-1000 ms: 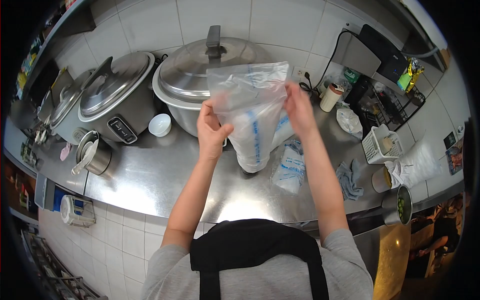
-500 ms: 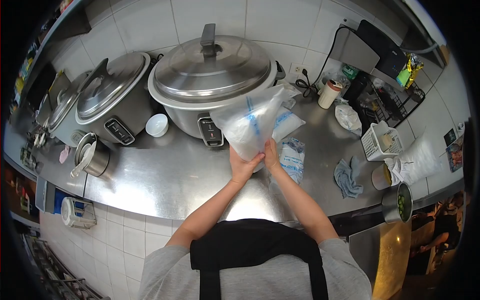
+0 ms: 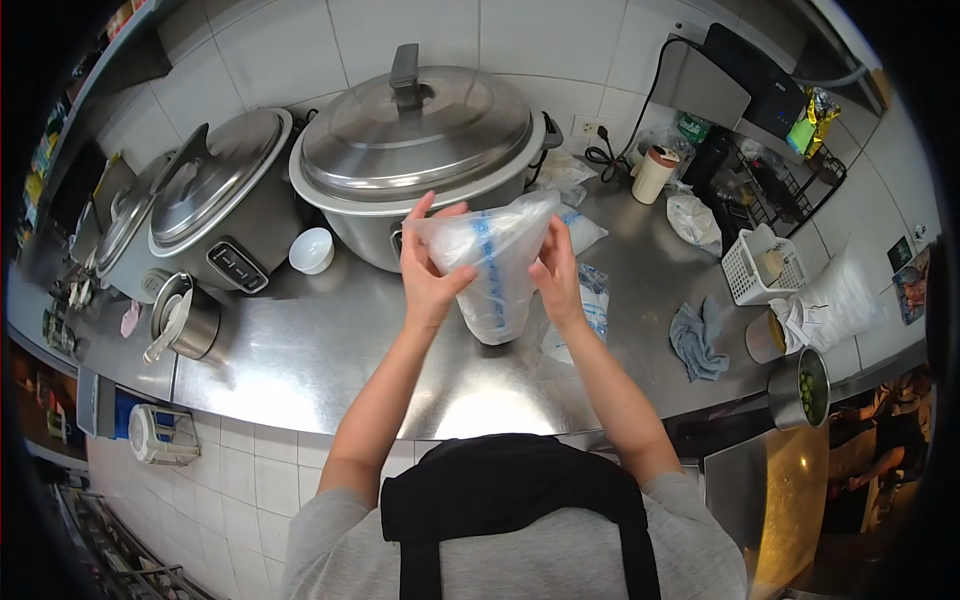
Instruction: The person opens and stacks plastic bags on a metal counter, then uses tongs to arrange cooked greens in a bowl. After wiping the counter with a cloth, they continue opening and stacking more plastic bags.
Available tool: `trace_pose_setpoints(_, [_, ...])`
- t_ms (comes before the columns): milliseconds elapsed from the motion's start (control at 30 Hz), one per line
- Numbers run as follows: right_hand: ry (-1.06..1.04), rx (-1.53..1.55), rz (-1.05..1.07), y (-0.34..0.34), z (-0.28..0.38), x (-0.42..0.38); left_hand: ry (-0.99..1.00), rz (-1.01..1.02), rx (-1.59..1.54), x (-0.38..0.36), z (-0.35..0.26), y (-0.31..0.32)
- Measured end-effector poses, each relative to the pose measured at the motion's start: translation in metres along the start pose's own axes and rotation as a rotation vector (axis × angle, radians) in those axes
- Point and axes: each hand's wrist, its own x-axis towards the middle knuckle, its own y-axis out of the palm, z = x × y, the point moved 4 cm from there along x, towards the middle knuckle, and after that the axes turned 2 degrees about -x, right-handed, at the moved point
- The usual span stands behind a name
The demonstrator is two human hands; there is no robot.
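A translucent plastic bag (image 3: 495, 275) with blue print and white contents stands upright at the middle of the steel counter, between my hands. My left hand (image 3: 432, 275) is at the bag's upper left side, fingers spread, with the thumb against the plastic. At the right side of the bag is my right hand (image 3: 556, 275), its fingers apart and close to the upper edge. Behind and to the right of it lie another bag with blue print (image 3: 583, 230) and a flat printed bag (image 3: 592, 300), partly covered by my right hand.
A large rice cooker (image 3: 415, 140) stands behind the bag, with a second cooker (image 3: 225, 190) to its left. A white bowl (image 3: 312, 251), a steel pot (image 3: 195, 325), a blue cloth (image 3: 697, 340) and a white basket (image 3: 760, 268) are on the counter (image 3: 290, 350).
The bag has come down from my raised hands and now stands lower. My hands have moved apart, from its bottom to both sides of its upper part.
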Motion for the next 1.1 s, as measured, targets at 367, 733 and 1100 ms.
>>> trace_pose_setpoints(367, [0.100, -0.140, 0.005, 0.008, -0.073, -0.044, -0.066, -0.164, 0.285, -0.066, 0.107, -0.016])
trace_pose_setpoints(733, [0.273, -0.429, 0.041, -0.032, -0.029, -0.114, -0.016, 0.074, 0.781, -0.105, 0.093, -0.053])
trace_pose_setpoints(1100, [-0.015, -1.155, 0.269, -0.073, -0.030, -0.166, -0.246, 0.384, 0.560, -0.148, 0.085, 0.008])
